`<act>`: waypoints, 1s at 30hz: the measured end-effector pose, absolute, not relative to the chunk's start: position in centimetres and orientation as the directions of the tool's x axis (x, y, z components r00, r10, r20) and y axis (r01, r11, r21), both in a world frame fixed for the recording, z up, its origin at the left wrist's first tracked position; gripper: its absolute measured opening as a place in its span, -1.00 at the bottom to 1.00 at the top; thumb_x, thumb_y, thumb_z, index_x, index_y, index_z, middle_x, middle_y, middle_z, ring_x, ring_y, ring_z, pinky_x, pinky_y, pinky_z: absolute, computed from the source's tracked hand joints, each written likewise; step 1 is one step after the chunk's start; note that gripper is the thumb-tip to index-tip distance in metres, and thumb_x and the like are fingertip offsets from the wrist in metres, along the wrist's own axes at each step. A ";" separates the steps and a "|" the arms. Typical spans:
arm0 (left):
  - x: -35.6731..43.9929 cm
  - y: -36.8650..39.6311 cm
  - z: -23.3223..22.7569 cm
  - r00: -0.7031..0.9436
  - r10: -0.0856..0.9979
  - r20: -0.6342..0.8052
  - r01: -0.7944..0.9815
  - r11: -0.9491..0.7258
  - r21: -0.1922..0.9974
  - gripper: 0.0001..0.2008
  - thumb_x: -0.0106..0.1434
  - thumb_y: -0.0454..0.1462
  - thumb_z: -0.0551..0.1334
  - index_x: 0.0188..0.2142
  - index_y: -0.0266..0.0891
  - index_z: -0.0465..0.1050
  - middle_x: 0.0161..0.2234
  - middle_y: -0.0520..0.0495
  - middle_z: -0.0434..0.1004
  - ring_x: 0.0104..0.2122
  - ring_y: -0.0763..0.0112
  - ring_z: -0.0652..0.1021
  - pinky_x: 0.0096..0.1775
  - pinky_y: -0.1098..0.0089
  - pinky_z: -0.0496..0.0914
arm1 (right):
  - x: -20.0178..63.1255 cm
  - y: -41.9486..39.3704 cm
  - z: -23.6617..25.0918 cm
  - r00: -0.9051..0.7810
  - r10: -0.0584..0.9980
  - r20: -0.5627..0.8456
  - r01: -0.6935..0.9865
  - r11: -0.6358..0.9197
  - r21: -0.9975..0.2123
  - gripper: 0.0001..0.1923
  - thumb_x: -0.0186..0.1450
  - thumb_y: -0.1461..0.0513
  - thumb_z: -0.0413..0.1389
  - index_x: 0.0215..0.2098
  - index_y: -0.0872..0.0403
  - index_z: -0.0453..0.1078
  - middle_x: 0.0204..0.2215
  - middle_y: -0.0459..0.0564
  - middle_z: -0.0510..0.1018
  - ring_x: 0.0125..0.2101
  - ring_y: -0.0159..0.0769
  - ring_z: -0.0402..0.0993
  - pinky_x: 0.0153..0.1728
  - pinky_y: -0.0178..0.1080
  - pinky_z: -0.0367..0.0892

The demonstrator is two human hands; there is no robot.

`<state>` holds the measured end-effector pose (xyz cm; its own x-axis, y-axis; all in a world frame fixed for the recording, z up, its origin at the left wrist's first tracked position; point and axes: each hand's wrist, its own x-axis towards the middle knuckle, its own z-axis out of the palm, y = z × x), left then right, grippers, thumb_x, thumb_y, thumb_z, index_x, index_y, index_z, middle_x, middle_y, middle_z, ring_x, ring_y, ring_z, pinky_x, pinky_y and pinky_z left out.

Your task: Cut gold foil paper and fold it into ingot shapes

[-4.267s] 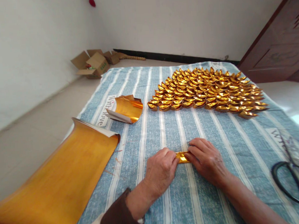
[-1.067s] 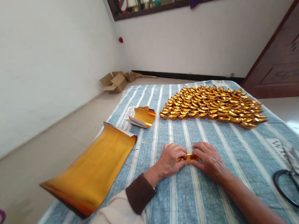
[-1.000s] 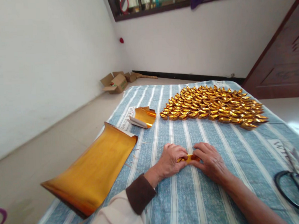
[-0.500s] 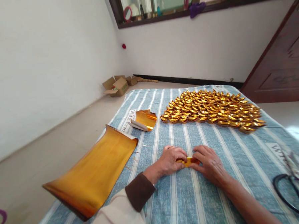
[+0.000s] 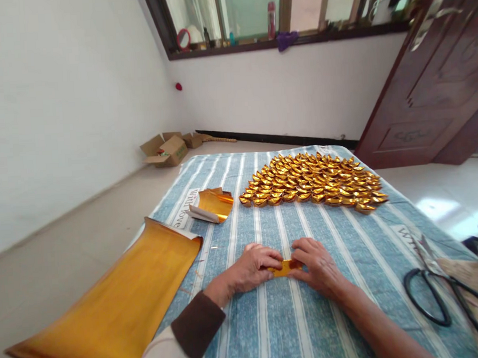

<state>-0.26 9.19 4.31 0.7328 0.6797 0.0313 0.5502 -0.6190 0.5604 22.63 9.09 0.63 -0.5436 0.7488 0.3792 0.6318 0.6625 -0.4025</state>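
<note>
**Mid-fold on the striped cloth**

Striped blue cloth (image 5: 271, 327) underfoot — my left hand (image 5: 249, 266) and right hand (image 5: 318, 265) pinch a small gold foil piece (image 5: 284, 267) between them, mid-fold I think; creases hidden. Next: firm, even press. Folded gold ingots (image 5: 315, 183) lie beyond.

gold folded paper (image 5: 284, 267), blue-and-white striped cloth (image 5: 295, 325), black scissors (image 5: 433, 297)
</note>
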 end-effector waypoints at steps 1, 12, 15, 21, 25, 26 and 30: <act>-0.3 9.2 4.5 0.740 0.672 0.028 0.548 -0.626 0.555 -0.80 0.28 -0.30 0.17 -0.15 -0.09 0.52 -0.07 0.00 0.54 -0.09 0.31 0.48 0.01 0.26 0.19 | 22.7 9.1 0.7 -0.547 0.753 0.366 0.630 0.658 -0.413 -0.81 0.17 0.14 0.28 -0.41 0.03 0.38 -0.24 -0.04 0.46 -0.20 -0.24 0.36 -0.18 -0.19 0.27; -0.3 9.5 5.1 0.767 0.641 -0.027 0.569 -0.660 0.491 -0.78 0.21 -0.39 0.21 -0.17 -0.10 0.50 -0.04 0.04 0.51 -0.08 0.31 0.48 -0.02 0.29 0.19 | 23.4 9.6 0.3 -0.560 0.762 0.324 0.567 0.638 -0.520 -0.79 0.10 0.20 0.33 -0.36 0.02 0.40 -0.14 -0.03 0.46 -0.12 -0.21 0.37 -0.10 -0.15 0.28; -0.3 9.5 5.4 0.764 0.644 -0.025 0.573 -0.661 0.485 -0.76 0.19 -0.40 0.20 -0.18 -0.10 0.50 -0.05 0.05 0.51 -0.08 0.32 0.48 -0.02 0.30 0.19 | 23.4 9.6 0.2 -0.549 0.770 0.325 0.560 0.628 -0.541 -0.80 0.09 0.22 0.33 -0.36 0.02 0.41 -0.15 -0.03 0.46 -0.12 -0.22 0.37 -0.10 -0.15 0.28; 0.9 9.5 5.8 0.745 0.665 -0.056 0.598 -0.630 0.495 -0.83 0.14 -0.41 0.21 -0.33 -0.14 0.52 -0.15 0.07 0.55 -0.17 0.34 0.51 -0.08 0.32 0.20 | 23.2 9.7 0.2 -0.543 0.775 0.322 0.571 0.623 -0.535 -0.76 0.06 0.20 0.36 -0.37 0.03 0.42 -0.14 -0.03 0.47 -0.11 -0.20 0.37 -0.09 -0.14 0.26; 1.9 9.4 4.5 0.620 0.784 0.037 0.665 -0.550 0.505 -0.95 0.12 -0.36 0.29 -0.41 -0.19 0.52 -0.28 0.05 0.56 -0.25 0.35 0.51 -0.11 0.31 0.21 | 23.0 9.6 0.4 -0.533 0.776 0.337 0.570 0.624 -0.535 -0.77 0.06 0.22 0.36 -0.38 0.04 0.41 -0.15 -0.03 0.48 -0.12 -0.20 0.37 -0.10 -0.14 0.25; 2.0 9.4 4.1 0.601 0.796 0.068 0.665 -0.545 0.511 -0.96 0.10 -0.37 0.31 -0.42 -0.20 0.51 -0.30 0.05 0.56 -0.26 0.35 0.50 -0.12 0.31 0.21 | 23.0 9.6 0.5 -0.529 0.777 0.341 0.571 0.623 -0.534 -0.77 0.06 0.22 0.36 -0.38 0.04 0.41 -0.16 -0.04 0.48 -0.13 -0.20 0.37 -0.11 -0.15 0.25; 1.8 9.3 3.3 0.608 0.778 0.158 0.602 -0.582 0.547 -0.91 0.09 -0.38 0.33 -0.40 -0.21 0.47 -0.31 0.06 0.53 -0.26 0.37 0.48 -0.13 0.32 0.21 | 22.8 9.5 0.6 -0.517 0.775 0.362 0.563 0.627 -0.539 -0.74 0.03 0.19 0.38 -0.40 0.04 0.41 -0.19 -0.04 0.49 -0.16 -0.21 0.37 -0.13 -0.15 0.25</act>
